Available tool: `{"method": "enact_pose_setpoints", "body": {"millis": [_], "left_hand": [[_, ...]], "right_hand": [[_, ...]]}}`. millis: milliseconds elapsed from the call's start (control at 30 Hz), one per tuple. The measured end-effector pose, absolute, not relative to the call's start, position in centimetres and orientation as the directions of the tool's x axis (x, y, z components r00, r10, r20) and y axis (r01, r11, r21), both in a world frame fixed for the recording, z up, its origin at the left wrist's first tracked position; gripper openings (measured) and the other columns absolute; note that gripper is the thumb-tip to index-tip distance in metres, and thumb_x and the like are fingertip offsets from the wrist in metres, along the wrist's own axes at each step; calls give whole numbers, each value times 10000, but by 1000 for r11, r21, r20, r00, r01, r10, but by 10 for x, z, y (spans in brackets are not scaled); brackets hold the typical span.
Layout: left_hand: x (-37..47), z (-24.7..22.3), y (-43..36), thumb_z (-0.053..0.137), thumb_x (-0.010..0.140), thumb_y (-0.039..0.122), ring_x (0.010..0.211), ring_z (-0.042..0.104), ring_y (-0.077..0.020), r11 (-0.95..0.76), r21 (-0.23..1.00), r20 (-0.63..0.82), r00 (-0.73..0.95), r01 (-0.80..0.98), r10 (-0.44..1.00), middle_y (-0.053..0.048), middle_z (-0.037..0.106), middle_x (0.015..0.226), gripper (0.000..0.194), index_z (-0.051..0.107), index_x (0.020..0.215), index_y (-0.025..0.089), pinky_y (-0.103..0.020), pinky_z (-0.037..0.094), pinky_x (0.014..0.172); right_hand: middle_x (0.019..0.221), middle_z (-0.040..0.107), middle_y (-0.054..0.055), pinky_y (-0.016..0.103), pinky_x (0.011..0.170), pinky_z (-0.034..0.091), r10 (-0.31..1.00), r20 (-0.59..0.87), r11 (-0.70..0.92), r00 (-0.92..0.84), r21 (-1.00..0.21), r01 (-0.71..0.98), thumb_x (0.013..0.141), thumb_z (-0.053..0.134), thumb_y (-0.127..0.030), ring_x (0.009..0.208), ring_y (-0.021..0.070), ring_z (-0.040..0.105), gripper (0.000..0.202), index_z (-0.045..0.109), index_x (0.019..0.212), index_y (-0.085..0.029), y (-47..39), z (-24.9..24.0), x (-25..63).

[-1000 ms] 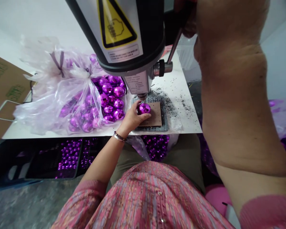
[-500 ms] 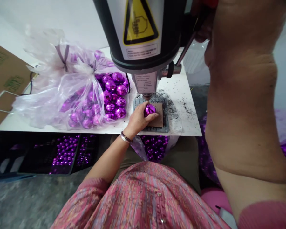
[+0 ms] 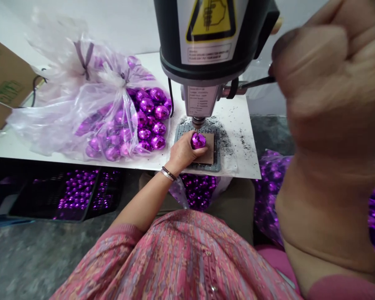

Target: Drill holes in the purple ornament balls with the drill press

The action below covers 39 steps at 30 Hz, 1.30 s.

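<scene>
The left hand (image 3: 183, 153) pinches a faceted purple ball (image 3: 198, 140) between thumb and fingertips and holds it on a brown pad (image 3: 208, 154) that lies on the grey drill base (image 3: 217, 164), right under the drill chuck (image 3: 198, 121). The ball sits at the fingertips, just forward of the palm, as it did half a second ago — the grip and its spot on the pad have not changed. The right hand (image 3: 325, 75) is what differs: it was raised high at the feed lever (image 3: 256, 82) before, and it has now come down and toward the camera, blurred with motion, clenched into a fist around the lever's end; the rod now lies nearly level where it slanted steeply upward earlier. The black drill head (image 3: 212, 37) with its yellow warning label stands above the left hand. To the left of that hand, a clear plastic bag (image 3: 90, 112) of purple balls rests on the white table (image 3: 246, 166) — near the knuckles but apart from them. Dark swarf (image 3: 237, 137) is scattered to the right of the base. Below the left wrist, more purple balls fill a black crate (image 3: 78, 196).
</scene>
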<state>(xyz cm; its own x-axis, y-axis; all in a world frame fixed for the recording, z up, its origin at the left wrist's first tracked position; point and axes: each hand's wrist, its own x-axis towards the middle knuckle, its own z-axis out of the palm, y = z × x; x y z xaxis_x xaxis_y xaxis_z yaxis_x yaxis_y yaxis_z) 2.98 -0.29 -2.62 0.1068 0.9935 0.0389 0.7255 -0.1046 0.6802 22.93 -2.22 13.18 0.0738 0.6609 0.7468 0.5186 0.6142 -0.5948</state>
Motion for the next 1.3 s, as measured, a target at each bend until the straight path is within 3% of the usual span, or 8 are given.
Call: {"method": "enact_pose_setpoints", "body": {"millis": [133,400,567,867,1033,1300], "left_hand": [[30,-27,-2,898,799,322,1078,722,-272,-111,661,49,105,742,993,-72,783,1169,470,689,1204,207,-362,535,907],[30,-30,-2,898,803,294,1066,721,-263,-124,660,66,108,741,992,-63,778,1147,452,698,1200,214,-347,539,908],[30,-30,-2,900,806,304,1074,722,-272,-113,661,59,98,742,993,-68,777,1163,471,703,1224,214,-355,543,916],[30,-26,-2,899,784,295,1065,725,-266,-81,700,27,87,709,996,-55,795,1163,495,714,1235,210,-360,541,924],[30,-27,-3,900,780,314,1100,727,-282,-61,709,10,77,703,997,-57,792,1203,523,715,1261,223,-373,545,950],[28,-27,-4,893,782,334,1113,724,-284,-60,716,3,83,696,997,-33,790,1197,488,725,1233,251,-364,550,963]], "right_hand": [[820,471,-17,173,761,372,609,788,577,-91,-362,733,1027,505,-270,766,-9,372,231,577,851,-139,-41,120,222],[763,479,-19,218,644,339,511,835,661,-207,-227,715,999,502,-220,696,33,424,140,512,864,-183,-45,94,226],[737,479,-33,208,593,316,409,881,709,-237,-144,691,982,521,-181,635,24,380,125,488,862,-180,-40,86,227],[747,486,-24,238,639,329,342,921,722,-189,-129,680,973,539,-195,683,48,416,89,501,894,-202,-35,62,223],[758,487,-17,266,698,372,366,930,715,-40,-254,651,999,510,-256,701,70,464,84,518,920,-228,-33,48,215],[692,443,-4,276,633,372,290,955,732,57,-260,630,1033,425,-358,656,80,480,231,497,864,-219,-26,35,205]]}}
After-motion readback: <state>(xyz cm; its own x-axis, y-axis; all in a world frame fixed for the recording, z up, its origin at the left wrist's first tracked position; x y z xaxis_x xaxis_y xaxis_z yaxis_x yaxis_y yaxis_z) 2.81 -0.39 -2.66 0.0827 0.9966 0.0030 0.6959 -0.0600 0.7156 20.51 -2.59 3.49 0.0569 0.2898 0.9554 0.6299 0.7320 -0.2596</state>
